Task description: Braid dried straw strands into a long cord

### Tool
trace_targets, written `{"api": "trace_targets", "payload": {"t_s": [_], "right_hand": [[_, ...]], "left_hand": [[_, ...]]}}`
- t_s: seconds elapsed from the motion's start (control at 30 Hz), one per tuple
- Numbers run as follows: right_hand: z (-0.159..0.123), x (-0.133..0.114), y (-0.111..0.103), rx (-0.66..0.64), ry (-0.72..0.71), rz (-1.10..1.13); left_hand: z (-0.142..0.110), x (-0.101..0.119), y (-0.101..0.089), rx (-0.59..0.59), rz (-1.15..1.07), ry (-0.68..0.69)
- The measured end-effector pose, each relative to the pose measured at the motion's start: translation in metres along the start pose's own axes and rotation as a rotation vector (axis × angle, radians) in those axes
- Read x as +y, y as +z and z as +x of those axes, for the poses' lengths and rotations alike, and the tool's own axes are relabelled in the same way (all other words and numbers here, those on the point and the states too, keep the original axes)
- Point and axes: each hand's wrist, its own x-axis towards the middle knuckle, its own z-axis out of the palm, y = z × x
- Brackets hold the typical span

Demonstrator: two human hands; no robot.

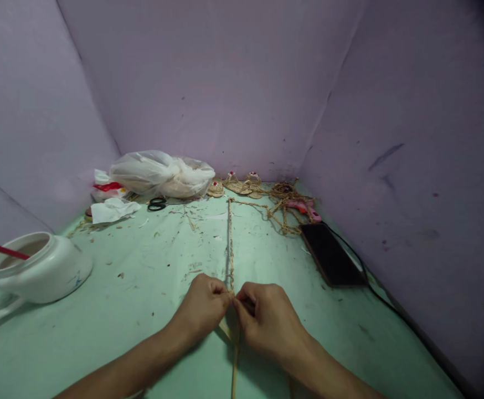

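Note:
A thin braided straw cord [230,244] runs straight across the green tabletop [150,277] from the far middle toward me. My left hand [204,307] and my right hand [267,321] meet at its near end, fingers closed and pinching the cord and the loose straw strands [235,354] that trail down toward me. The fingertips of both hands touch each other at the cord.
A white jug [38,271] with a red stick stands at the left. At the back lie a plastic bag [163,174], black scissors [156,204], white tissue [113,210], small straw sandals [242,185], tangled cord [286,208] and a pink glue gun [304,209]. A dark phone [331,255] with its cable lies at the right. Purple walls enclose the table.

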Motion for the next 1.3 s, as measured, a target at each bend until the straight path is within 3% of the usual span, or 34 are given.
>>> {"api": "trace_targets", "payload": {"t_s": [0.17, 0.27, 0.5, 0.8, 1.3], "right_hand": [[-0.014, 0.001, 0.013, 0.012, -0.173, -0.036], [-0.017, 0.001, 0.016, 0.010, -0.195, -0.027], [-0.018, -0.001, 0.005, -0.064, -0.016, 0.196], [-0.053, 0.027, 0.005, -0.112, 0.336, 0.535], [-0.070, 0.026, 0.006, -0.094, 0.299, 0.516]], "left_hand": [[0.000, -0.002, 0.000, -0.034, -0.102, -0.040], [-0.002, -0.001, -0.001, -0.070, -0.180, -0.079], [-0.006, 0.003, -0.003, -0.093, -0.243, -0.094], [-0.007, 0.005, 0.000, -0.024, -0.195, -0.118], [-0.008, 0.009, 0.001, -0.004, -0.157, -0.135]]}}
